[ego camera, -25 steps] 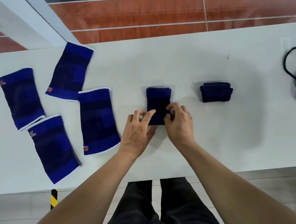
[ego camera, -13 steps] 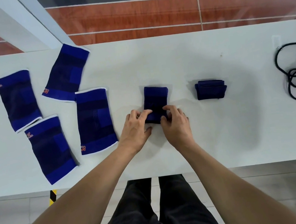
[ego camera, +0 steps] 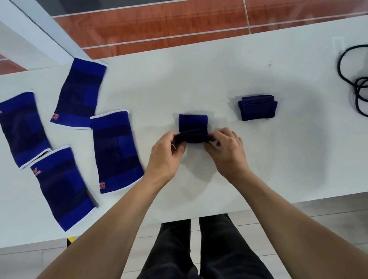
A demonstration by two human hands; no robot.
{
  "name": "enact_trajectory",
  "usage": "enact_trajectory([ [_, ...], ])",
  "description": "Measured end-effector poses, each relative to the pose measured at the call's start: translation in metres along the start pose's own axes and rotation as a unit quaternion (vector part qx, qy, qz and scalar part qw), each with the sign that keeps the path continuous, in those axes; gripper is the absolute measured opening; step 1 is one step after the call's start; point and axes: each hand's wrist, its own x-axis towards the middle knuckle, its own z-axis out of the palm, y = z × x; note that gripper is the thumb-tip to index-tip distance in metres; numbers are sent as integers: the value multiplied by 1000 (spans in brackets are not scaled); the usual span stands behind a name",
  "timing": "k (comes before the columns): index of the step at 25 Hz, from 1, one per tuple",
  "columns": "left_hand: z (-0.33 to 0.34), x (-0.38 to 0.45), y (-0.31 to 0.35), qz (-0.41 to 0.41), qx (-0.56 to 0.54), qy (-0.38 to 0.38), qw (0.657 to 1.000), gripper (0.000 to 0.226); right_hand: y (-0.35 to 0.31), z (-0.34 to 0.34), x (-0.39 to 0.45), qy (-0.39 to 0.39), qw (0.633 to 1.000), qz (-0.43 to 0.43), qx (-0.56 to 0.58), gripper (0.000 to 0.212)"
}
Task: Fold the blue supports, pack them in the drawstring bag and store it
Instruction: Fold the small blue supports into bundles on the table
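Observation:
A blue support [ego camera: 193,125] lies half folded at the middle of the white table [ego camera: 192,75]. My left hand [ego camera: 166,156] pinches its near left corner and my right hand [ego camera: 226,148] pinches its near right corner, the near edge lifted and turned over. A folded support [ego camera: 257,106] sits to the right of it. Several flat blue supports lie on the left: one beside my left hand [ego camera: 115,151], one at the near left [ego camera: 64,187], one at the far left [ego camera: 21,129], one tilted at the back [ego camera: 79,93]. No drawstring bag can be made out.
A coiled black cord [ego camera: 362,82] lies at the table's right end, joined to a dark blurred object at the frame edge. A white beam [ego camera: 23,32] runs behind the table's left back corner. My legs stand at the near table edge.
Both hands have lifted the near edge of the middle support and rolled it away from me, so the support looks shorter. The other supports have stayed put.

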Motion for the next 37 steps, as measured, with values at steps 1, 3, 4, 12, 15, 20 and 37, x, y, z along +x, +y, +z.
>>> enact_trajectory([
  [1,-1,1,1,-28,-22,-3,999,23,-1,-1,3,-21,1000,18,2,16],
  [3,-2,6,2,-59,-21,-25,998,21,0,-1,5,-57,997,57,-1,23],
  [4,-1,9,2,-66,-9,-35,997,22,0,-1,6,-65,996,69,0,27],
  [12,24,21,11,-63,143,-7,988,41,-7,0,13,-36,990,129,-36,42],
  [15,31,24,14,-65,193,8,979,38,-10,0,17,-38,986,150,-66,46],
  [20,34,25,9,37,215,128,967,18,-16,-1,21,-34,981,145,-128,46],
  [37,48,41,-8,169,388,105,900,45,11,-21,26,113,941,-203,-245,34],
])
